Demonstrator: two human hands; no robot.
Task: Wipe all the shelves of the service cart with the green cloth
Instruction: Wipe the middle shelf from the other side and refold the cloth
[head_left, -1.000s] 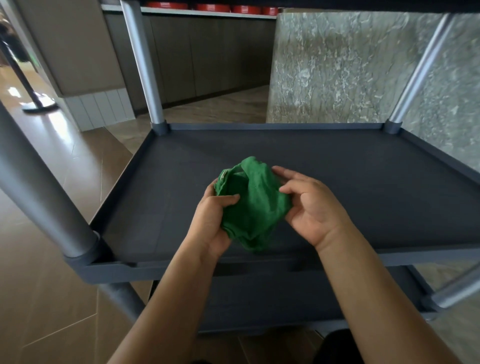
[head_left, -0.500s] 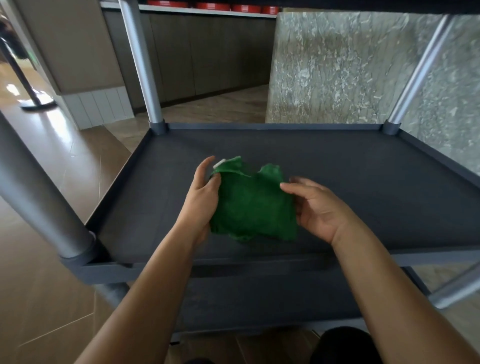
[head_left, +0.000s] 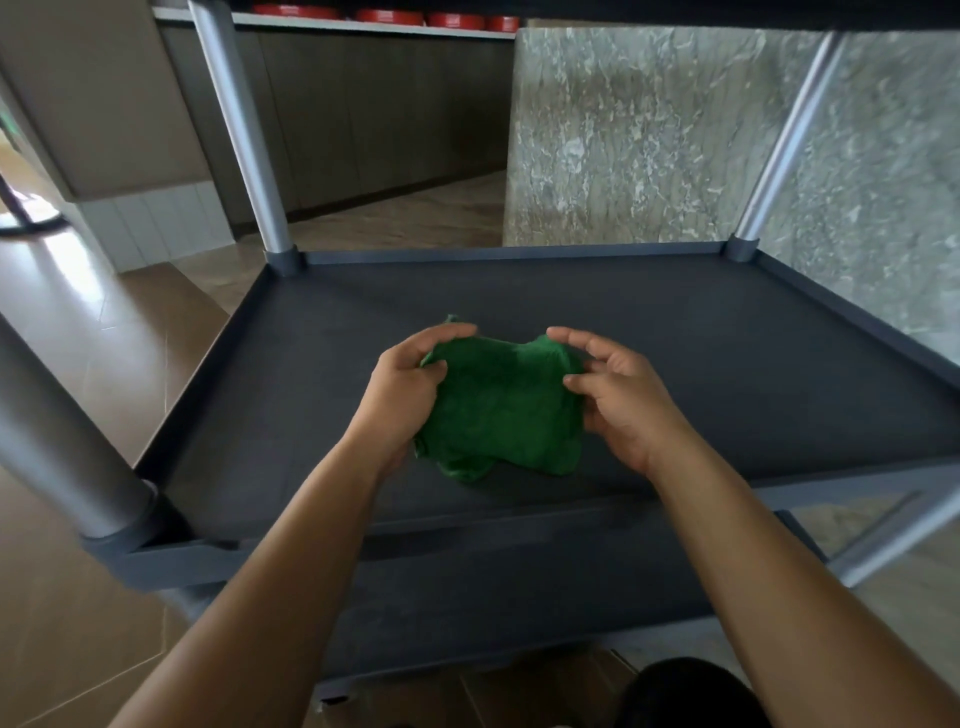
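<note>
The green cloth (head_left: 501, 408) is held spread between both hands just above the dark middle shelf (head_left: 701, 332) of the service cart. My left hand (head_left: 402, 389) grips the cloth's left edge, fingers curled over its top. My right hand (head_left: 618, 395) pinches the right edge between thumb and fingers. Part of the cloth hangs crumpled at its lower left. A lower shelf (head_left: 467, 603) shows beneath, partly hidden by my forearms. The top shelf is only a dark strip along the upper frame edge.
Grey metal posts stand at the corners: near left (head_left: 47, 431), far left (head_left: 239, 130), far right (head_left: 784, 145). A marble-patterned wall (head_left: 649, 140) is behind the cart. Brown tiled floor (head_left: 93, 332) lies to the left. Red items (head_left: 389, 15) sit on a far counter.
The cloth went from a bunched wad to a wider, flatter spread as my hands moved apart. My left hand shifted left and up; my right hand moved right.
</note>
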